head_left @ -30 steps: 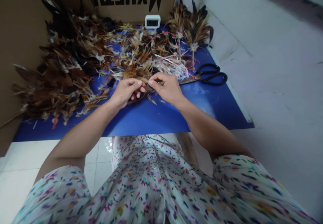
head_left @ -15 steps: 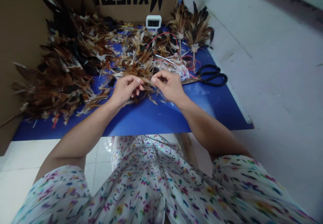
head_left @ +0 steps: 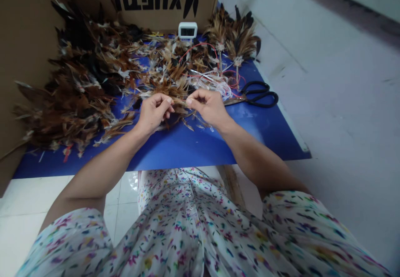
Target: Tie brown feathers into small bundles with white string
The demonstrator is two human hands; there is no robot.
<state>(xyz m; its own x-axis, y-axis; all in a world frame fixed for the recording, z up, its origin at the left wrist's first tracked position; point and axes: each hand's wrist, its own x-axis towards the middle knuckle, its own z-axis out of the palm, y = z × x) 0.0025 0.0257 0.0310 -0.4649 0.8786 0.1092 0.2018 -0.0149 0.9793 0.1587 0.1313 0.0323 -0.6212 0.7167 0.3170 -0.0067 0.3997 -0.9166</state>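
Both my hands are close together over the front of a heap of brown feathers (head_left: 170, 75) on a blue tabletop. My left hand (head_left: 156, 109) is closed in a pinch, thumb against the forefinger, and what lies between the fingertips is too small to make out. A hand's gap to the right, my right hand (head_left: 208, 107) pinches the end of a light brown feather (head_left: 180, 101). Loose feather bits lie beneath both hands. Just beyond my right knuckles is a tangle of white strips (head_left: 218, 84); black-handled scissors (head_left: 258, 94) rest beside that hand.
A larger pile of dark and brown feathers (head_left: 78, 81) covers the table's left side. Two feather bundles on sticks (head_left: 240, 41) lie at the back right near red string (head_left: 200, 44). A small white digital clock (head_left: 188, 25) stands before a cardboard box (head_left: 206, 6).
The view has shifted slightly, so the table and its things sit a little further left. My hands keep nearly the same pinch and place.
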